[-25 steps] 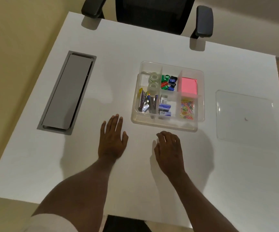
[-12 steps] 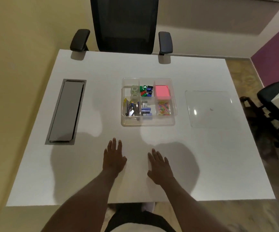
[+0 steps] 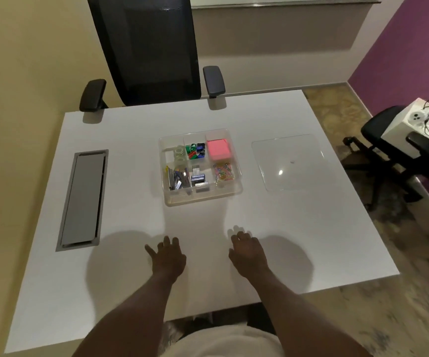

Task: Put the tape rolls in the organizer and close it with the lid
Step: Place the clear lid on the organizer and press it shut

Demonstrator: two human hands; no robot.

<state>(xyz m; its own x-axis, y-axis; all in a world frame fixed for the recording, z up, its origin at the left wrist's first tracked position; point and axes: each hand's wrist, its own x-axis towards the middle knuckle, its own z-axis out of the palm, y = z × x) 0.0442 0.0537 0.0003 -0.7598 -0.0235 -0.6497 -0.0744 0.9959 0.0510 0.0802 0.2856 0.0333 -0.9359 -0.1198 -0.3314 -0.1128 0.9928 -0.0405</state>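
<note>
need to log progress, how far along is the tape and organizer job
Done: two clear tape rolls already sit in the organizer, in its far-left compartment. In hand: nothing; the left hand and right hand are both empty, open over the table near its front edge. Left: the clear lid lies flat on the table to the right of the organizer, not yet on it.

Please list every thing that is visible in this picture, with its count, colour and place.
table: one, white, centre
organizer: one, clear, open, mid-table
tape rolls: two, clear, organizer's far-left compartment
binder clips: several, green, blue, black, far-middle compartment
sticky notes: one pink pad, far-right compartment
paper clips: many, multicoloured, near-right compartment
lid: one, clear, flat, right of organizer
cable hatch: one, grey, table's left
office chair: one, black, behind table
left hand: empty, near edge
right hand: empty, near edge
</note>
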